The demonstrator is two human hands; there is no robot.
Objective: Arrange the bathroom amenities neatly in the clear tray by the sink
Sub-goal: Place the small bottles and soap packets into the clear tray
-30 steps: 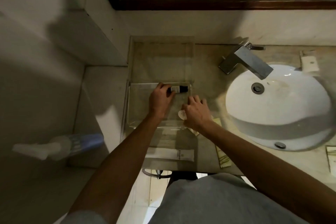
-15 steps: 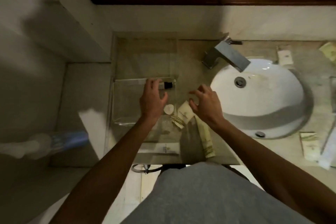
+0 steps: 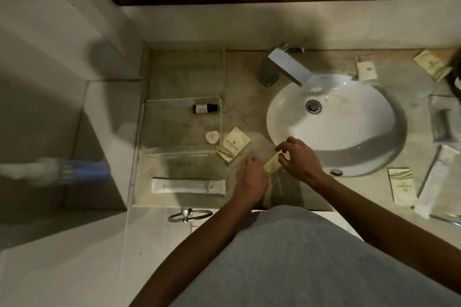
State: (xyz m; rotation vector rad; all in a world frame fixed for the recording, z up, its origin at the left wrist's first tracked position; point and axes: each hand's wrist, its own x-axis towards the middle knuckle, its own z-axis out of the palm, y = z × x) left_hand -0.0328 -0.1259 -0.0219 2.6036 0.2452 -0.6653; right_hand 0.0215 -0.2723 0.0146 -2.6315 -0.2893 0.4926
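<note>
A clear tray (image 3: 159, 154) sits on the counter left of the sink (image 3: 349, 132). A small dark bottle (image 3: 205, 108) lies inside it at the far right corner, and a heart-shaped white item (image 3: 212, 137) lies near its right wall. A cream sachet (image 3: 234, 145) rests just right of the tray. Between tray and sink, my left hand (image 3: 250, 179) and my right hand (image 3: 298, 161) both hold a long pale yellow packet (image 3: 271, 164) just above the counter. A long white packet (image 3: 188, 186) lies near the front edge.
A square chrome tap (image 3: 284, 67) stands behind the sink. More packets lie right of the sink: a white one (image 3: 365, 70), a cream one (image 3: 431, 63) and a boxed one (image 3: 403, 185). A towel ring (image 3: 189, 215) hangs below the counter edge. A mirror spans the back wall.
My left hand let go of the dark bottle in the tray and drew back to the right. Both hands came together on the long yellow packet by the sink. The view shifted right.
</note>
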